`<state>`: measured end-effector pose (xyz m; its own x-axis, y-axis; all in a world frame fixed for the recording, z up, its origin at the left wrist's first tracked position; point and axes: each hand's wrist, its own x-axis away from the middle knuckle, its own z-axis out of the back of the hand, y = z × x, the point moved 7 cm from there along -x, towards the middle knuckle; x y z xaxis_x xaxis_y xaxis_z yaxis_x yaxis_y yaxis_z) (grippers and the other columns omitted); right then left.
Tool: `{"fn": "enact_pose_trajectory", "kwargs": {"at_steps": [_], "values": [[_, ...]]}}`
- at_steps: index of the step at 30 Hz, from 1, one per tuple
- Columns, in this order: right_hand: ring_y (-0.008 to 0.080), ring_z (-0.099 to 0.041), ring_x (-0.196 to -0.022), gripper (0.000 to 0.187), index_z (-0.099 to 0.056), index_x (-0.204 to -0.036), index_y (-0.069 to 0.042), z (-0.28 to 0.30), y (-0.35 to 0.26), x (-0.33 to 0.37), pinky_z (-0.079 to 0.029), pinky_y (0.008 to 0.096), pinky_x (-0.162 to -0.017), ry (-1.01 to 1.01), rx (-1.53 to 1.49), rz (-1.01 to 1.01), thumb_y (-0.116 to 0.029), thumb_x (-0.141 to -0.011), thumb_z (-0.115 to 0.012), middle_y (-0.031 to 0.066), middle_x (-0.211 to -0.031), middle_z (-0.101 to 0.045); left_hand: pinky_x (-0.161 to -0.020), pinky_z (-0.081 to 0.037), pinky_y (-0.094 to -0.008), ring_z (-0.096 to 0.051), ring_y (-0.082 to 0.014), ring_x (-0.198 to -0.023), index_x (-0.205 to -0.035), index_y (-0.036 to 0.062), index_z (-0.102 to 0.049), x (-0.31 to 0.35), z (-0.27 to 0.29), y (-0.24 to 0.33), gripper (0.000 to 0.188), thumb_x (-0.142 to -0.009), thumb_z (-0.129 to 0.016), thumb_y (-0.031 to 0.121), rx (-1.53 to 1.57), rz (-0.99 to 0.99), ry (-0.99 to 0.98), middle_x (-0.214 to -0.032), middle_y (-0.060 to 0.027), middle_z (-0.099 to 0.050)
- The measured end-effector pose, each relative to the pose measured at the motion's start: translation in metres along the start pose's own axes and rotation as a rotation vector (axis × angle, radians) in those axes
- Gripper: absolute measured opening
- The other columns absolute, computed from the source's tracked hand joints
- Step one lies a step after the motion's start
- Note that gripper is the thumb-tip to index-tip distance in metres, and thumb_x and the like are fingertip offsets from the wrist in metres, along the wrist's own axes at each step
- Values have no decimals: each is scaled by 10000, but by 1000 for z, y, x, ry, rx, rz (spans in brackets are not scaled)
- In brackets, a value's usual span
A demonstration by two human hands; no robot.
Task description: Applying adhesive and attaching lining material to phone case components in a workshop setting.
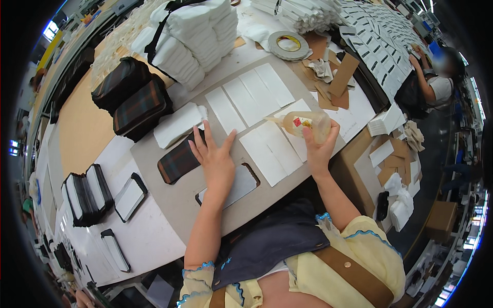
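1. Wears dark apron (277, 246) beside surface (154, 241), nearest camera.
2. Spreads left hand (216, 159) over plaid piece (178, 160); cannot confirm contact.
3. Grips squeeze bottle (312, 123) in right hand (321, 148) above white strips (258, 92).
4. Appears partway: has white strips laid out, plaid piece apparently unjoined.
5. Partly hides dark-edged panel (239, 185) beneath left wrist (218, 189); leaves nozzle (276, 120) unclear.

From here I count one squeeze bottle (323, 127), one big tape roll (275, 47) and one grey board (179, 220). There are two plump plaid pouches (144, 110), one flat plaid piece (179, 161), and at least five white strips (223, 110), edges too close for exactness.
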<state>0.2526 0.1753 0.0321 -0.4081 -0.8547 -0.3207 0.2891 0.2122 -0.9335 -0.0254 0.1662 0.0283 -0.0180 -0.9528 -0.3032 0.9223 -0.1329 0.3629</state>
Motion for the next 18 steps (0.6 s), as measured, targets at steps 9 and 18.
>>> {"fn": "enact_pose_trajectory", "kwargs": {"at_steps": [9,18], "values": [[187,-535,-1124,627,-403,-1273,-23,-24,-5,21,-471,328,-985,-93,-74,1,-221,-884,-854,104,-1205,-500,-1263,-50,-607,-105,-445,-1576,-1287,246,-740,1,-4,-6,602,-841,-523,-94,17,0,2,-1690,-182,-214],[192,-539,-1128,645,-392,-1287,-21,-35,-11,28,-481,336,-985,-135,-64,40,-204,-879,-856,109,-1212,-494,-1250,-55,-640,-118,-476,-1561,-1200,211,-763,-6,-10,-15,545,-830,-514,-103,113,40,8,-1643,-238,-274]]}}
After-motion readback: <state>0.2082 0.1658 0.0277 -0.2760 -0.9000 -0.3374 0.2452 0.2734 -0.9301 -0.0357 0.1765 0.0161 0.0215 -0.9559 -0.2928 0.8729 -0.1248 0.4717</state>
